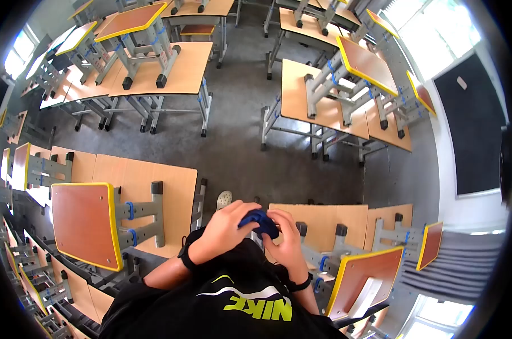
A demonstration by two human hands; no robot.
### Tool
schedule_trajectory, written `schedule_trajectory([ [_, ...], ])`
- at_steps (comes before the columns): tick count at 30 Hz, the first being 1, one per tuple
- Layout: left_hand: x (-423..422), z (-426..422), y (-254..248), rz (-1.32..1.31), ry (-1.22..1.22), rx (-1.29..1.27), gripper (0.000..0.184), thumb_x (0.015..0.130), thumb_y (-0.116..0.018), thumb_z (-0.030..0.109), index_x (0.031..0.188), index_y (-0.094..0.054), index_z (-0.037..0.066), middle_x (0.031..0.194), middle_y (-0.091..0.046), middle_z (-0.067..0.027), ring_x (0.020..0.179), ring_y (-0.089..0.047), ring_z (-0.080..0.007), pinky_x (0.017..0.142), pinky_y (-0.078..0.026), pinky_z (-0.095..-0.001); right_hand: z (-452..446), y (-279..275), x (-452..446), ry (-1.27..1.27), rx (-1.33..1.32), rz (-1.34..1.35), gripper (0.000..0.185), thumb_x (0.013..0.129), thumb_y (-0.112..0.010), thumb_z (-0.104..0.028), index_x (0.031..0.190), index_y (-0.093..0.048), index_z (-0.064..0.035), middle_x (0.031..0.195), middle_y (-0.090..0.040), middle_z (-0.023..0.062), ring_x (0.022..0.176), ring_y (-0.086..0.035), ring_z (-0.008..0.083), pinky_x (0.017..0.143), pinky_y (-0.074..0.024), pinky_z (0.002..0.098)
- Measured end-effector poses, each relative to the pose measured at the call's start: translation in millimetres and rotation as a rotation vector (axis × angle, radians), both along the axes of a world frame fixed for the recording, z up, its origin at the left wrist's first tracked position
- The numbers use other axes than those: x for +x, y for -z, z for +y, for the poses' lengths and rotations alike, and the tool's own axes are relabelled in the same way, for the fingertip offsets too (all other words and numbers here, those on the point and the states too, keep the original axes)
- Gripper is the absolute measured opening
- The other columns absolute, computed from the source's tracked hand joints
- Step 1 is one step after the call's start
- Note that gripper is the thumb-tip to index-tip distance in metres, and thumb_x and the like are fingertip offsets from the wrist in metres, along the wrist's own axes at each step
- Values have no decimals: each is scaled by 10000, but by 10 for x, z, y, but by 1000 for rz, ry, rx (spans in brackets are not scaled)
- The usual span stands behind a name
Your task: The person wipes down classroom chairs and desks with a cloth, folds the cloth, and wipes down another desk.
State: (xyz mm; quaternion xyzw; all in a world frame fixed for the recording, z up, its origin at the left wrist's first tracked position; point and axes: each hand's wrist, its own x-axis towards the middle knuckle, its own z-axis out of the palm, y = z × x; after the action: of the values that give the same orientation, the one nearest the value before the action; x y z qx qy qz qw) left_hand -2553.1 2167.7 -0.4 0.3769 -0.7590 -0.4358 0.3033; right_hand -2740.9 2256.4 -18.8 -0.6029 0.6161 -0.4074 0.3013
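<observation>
In front of my chest I hold a crumpled dark blue cloth (260,221) between both hands. My left hand (225,226) grips its left side, with the thumb laid over the front. On the other side, my right hand (285,234) pinches the cloth between thumb and fingers. Its exact shape is hidden by the folds and my fingers. A black band sits on each wrist. Below the hands is my black shirt (239,294), and a light-coloured perforated shoe (224,199) shows on the floor just beyond.
Desks stand in rows on a dark floor (233,113), with stools upturned on them. Close on my left are a desk (177,192) and an upturned stool (86,223); another stool (369,277) is on my right. An aisle runs ahead. A blackboard (471,124) hangs at right.
</observation>
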Motion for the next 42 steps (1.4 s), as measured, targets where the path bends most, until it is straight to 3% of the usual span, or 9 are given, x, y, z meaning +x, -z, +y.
schedule_trajectory([
  [5, 417, -784, -25, -32, -178, 21, 282, 830, -776, 58, 1103, -707, 34, 964, -677, -165, 886, -667, -390, 781, -542, -423, -1142, -176, 142, -122, 10, 0, 197, 893, -608, 53, 1067, -680, -8, 1020, -710, 169, 938, -711, 357, 835, -563, 373],
  [10, 588, -1156, -108, 10, -344, 18, 247, 822, -748, -8, 1064, -706, 11, 948, -700, -167, 889, -689, -363, 791, -535, -366, -1796, -226, 299, -158, -10, -63, 122, 960, -566, 21, 1015, -669, -15, 841, -704, 133, 676, -670, 191, 634, -506, 286],
  [18, 529, -1710, 68, -31, -520, 110, 240, 802, -726, -76, 1029, -688, -6, 1065, -742, -150, 975, -721, -311, 853, -545, -330, -2725, 8, 134, -215, 22, -58, 100, 986, -596, -22, 1063, -658, -6, 909, -716, 156, 790, -703, 287, 755, -543, 339],
  [24, 109, -2523, 185, -110, -576, -79, 229, 819, -729, -68, 1036, -682, -15, 997, -750, -160, 906, -730, -300, 811, -552, -333, -3760, 194, -359, -357, 36, -115, 147, 949, -661, -4, 1096, -670, -2, 950, -683, 147, 844, -686, 301, 765, -536, 350],
  [27, -265, -3034, 7, -160, -576, 194, 210, 843, -738, -50, 1043, -678, -26, 933, -746, -164, 846, -729, -276, 766, -546, -327, -4347, 192, -723, -423, 28, -115, 146, 932, -668, 17, 1077, -681, 2, 937, -658, 136, 822, -671, 295, 749, -529, 350],
  [31, -681, -3713, -76, -133, -483, 188, 182, 876, -743, 1, 1049, -692, -23, 869, -729, -157, 785, -700, -196, 718, -527, -302, -5018, 102, -1196, -399, -39, -120, 126, 904, -684, 46, 1023, -696, 8, 928, -643, 126, 825, -660, 294, 744, -525, 353],
  [34, -888, -4181, -165, -153, -432, 293, 148, 918, -702, 18, 1057, -698, -33, 842, -721, -109, 767, -654, -129, 715, -509, -269, -5440, 127, -1508, -379, -55, -61, 130, 877, -710, 49, 998, -703, 1, 928, -647, 117, 856, -661, 296, 757, -530, 359],
  [38, -1083, -4815, -49, 60, -445, 495, 155, 981, -651, 65, 1057, -700, -61, 837, -701, -20, 782, -579, -45, 699, -474, -220, -5980, 234, -1731, -337, -20, -116, 126, 845, -743, 33, 962, -707, 3, 933, -651, 115, 854, -660, 302, 771, -528, 354],
  [42, -1158, -5604, 118, -80, -396, 521, 172, 993, -657, 103, 1060, -702, -49, 851, -705, -28, 777, -578, -54, 711, -479, -226, -6584, 395, -1822, -258, 20, -129, 149, 825, -744, 46, 961, -708, -3, 930, -652, 117, 861, -662, 301, 775, -526, 352],
])
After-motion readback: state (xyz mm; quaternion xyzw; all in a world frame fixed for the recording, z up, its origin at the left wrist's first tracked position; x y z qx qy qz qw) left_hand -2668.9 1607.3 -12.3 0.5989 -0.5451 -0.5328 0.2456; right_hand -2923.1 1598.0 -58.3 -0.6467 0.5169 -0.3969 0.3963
